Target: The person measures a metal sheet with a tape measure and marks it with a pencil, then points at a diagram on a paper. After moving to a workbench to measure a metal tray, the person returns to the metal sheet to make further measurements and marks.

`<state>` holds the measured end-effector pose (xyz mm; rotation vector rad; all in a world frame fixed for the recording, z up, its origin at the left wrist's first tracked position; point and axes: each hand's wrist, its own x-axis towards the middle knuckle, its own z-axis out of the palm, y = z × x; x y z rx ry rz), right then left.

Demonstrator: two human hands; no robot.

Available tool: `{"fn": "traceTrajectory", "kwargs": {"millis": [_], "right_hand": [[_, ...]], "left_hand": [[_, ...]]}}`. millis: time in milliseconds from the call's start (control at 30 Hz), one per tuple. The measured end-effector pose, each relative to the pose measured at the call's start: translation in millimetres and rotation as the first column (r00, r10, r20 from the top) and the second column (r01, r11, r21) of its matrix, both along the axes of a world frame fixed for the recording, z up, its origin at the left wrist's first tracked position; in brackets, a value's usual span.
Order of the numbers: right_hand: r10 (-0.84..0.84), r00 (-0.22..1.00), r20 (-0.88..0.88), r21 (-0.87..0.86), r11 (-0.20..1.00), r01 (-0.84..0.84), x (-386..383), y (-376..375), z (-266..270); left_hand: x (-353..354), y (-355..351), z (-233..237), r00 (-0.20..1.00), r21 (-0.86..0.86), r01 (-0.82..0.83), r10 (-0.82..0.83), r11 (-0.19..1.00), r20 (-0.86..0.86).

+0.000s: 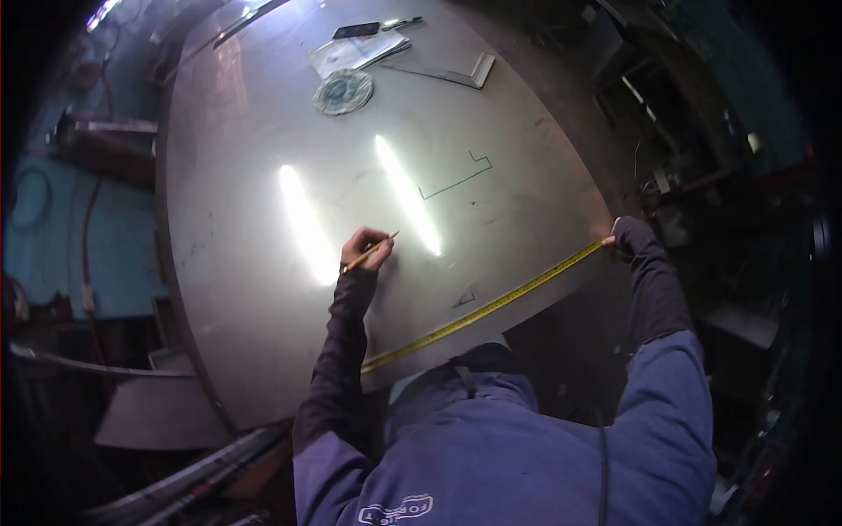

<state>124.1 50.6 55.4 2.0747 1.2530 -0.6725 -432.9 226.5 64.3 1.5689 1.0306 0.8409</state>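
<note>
My left hand (364, 244) is closed around a yellow pencil (379, 246), whose tip points up and to the right over the metal sheet (263, 342). At the sheet's right edge, my right hand (619, 238) grips the far end of a yellow measuring tape (491, 307). The tape runs slantwise across the near part of the sheet, and its lower left end disappears beside my left sleeve. A green line drawing (458, 182) with stepped corners is on the surface beyond the tape. A small dark mark (465, 300) lies just above the tape.
At the far end lie papers (338, 60), a dark phone (356, 31), a pen (402, 23), a round pale disc (344, 92) and a metal angle tool (478, 72). Two bright light reflections cross the sheet. Long metal bars (197, 473) are at lower left.
</note>
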Motion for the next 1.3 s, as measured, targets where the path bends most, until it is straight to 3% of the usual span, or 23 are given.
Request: {"fn": "traceTrajectory", "kwargs": {"millis": [67, 200, 300, 400, 500, 633, 833, 900, 933, 1000, 1033, 1100, 1200, 1300], "right_hand": [[-0.019, 1.0, 0.013, 0.049, 0.999, 0.018, -19, 0, 27], [-0.106, 0.994, 0.016, 0.093, 0.99, 0.104, -13, -9, 11], [-0.209, 0.974, -0.085, 0.05, 0.976, 0.213, -22, -7, 27], [-0.199, 0.971, -0.136, 0.08, 0.974, 0.211, -25, -8, 39], [-0.163, 0.978, -0.127, 0.126, 0.976, 0.179, -25, -10, 37], [-0.166, 0.981, -0.1, 0.091, 0.98, 0.175, -23, -8, 35], [-0.225, 0.967, -0.122, 0.002, 0.974, 0.227, -16, -4, 30], [-0.271, 0.954, -0.131, -0.101, 0.961, 0.259, -15, 1, 30], [-0.264, 0.956, -0.131, -0.104, 0.962, 0.252, -15, 2, 29], [-0.285, 0.947, -0.147, -0.135, 0.954, 0.266, -12, 1, 27], [-0.282, 0.949, -0.145, -0.137, 0.955, 0.263, -11, -1, 25], [-0.279, 0.946, -0.163, -0.069, 0.96, 0.271, -10, -6, 24], [-0.269, 0.947, -0.177, -0.073, 0.963, 0.26, -12, -4, 28], [-0.254, 0.946, -0.202, -0.081, 0.967, 0.242, -12, 0, 31]], "left_hand": [[20, 45, -4, 0.989, -0.017, 0.092, -0.094, 0.996, -0.111], [54, 113, -29, 0.957, -0.003, 0.237, -0.234, 0.971, -0.174], [73, 138, -39, 0.921, -0.087, 0.324, -0.335, 0.942, -0.199], [81, 146, -43, 0.858, -0.159, 0.402, -0.432, 0.902, -0.279], [84, 144, -36, 0.805, -0.075, 0.419, -0.408, 0.905, -0.431], [93, 128, -1, 0.771, -0.12, 0.401, -0.406, 0.908, -0.49], [97, 130, -2, 0.742, -0.105, 0.432, -0.419, 0.896, -0.523], [102, 131, -4, 0.701, -0.044, 0.474, -0.407, 0.879, -0.585], [105, 132, -7, 0.704, -0.047, 0.468, -0.404, 0.883, -0.584], [110, 132, -11, 0.78, -0.124, 0.456, -0.463, 0.881, -0.422], [108, 132, -10, 0.782, -0.125, 0.453, -0.46, 0.883, -0.42], [102, 137, -7, 0.669, -0.058, 0.5, -0.428, 0.864, -0.608], [95, 138, -16, 0.73, -0.166, 0.435, -0.455, 0.885, -0.51], [110, 135, -26, 0.778, -0.137, 0.445, -0.458, 0.885, -0.429]]}}
